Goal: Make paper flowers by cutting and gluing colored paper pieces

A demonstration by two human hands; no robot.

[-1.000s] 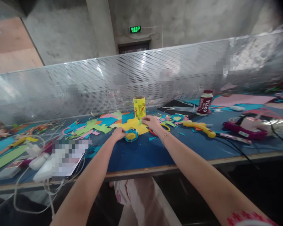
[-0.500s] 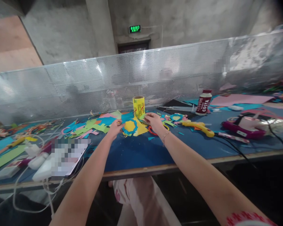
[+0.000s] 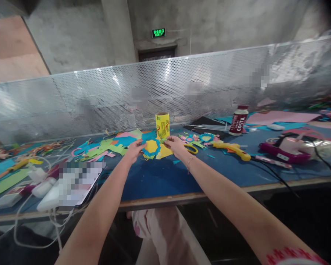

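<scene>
My left hand (image 3: 133, 149) pinches the left edge of a blue paper flower with a yellow centre (image 3: 151, 147) and holds it tilted up off the blue table (image 3: 160, 180). My right hand (image 3: 174, 144) is closed on a small green paper piece (image 3: 163, 140) at the flower's right edge. A yellow paper sheet (image 3: 164, 151) lies just below and behind the flower. A yellow tape roll (image 3: 162, 125) stands upright right behind both hands.
Coloured paper scraps (image 3: 110, 145) lie to the left, finished paper flowers (image 3: 202, 138) and yellow-handled scissors (image 3: 191, 148) to the right. A yellow glue gun (image 3: 233, 149), a dark bottle (image 3: 239, 120) and a pink device with cables (image 3: 288, 149) sit further right. A perforated metal screen (image 3: 99, 99) backs the table.
My left hand lifted the blue and yellow flower from flat on the table to upright. My right hand came in from beside the tape roll to the flower's right edge.
</scene>
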